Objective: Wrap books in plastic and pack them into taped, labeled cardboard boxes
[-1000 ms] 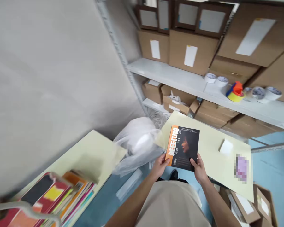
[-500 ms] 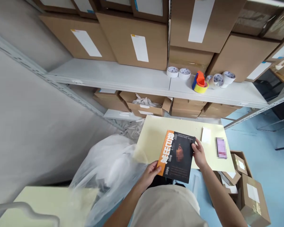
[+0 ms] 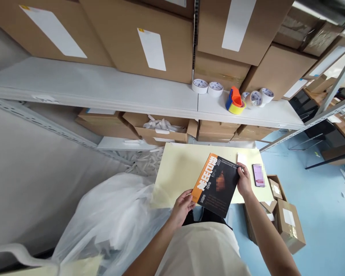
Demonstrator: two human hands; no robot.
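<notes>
A book (image 3: 209,191) with a black cover and an orange strip bearing white characters is held in front of me, above the pale yellow table (image 3: 172,165). My left hand (image 3: 184,207) grips its lower left corner, thumb on top. At the upper right edge my right hand (image 3: 244,181) pinches the cover, fingers partly hidden behind it. Beyond the right hand lies a white card or paper (image 3: 241,158), partly covered by the hand and book. A phone (image 3: 258,175) with a pinkish screen rests near the table's right edge.
A grey shelf (image 3: 126,92) spans the back, carrying large cartons (image 3: 172,50), white tape rolls (image 3: 199,86) and a red-and-blue tape dispenser (image 3: 235,101). Clear plastic sheeting (image 3: 112,211) bulges at left. Small boxes (image 3: 289,222) stand on the floor at right.
The book has tilted clockwise, its top leaning further right, with both hands still on it. My view has shifted, so the shelf looks closer and the phone shows more sharply.
</notes>
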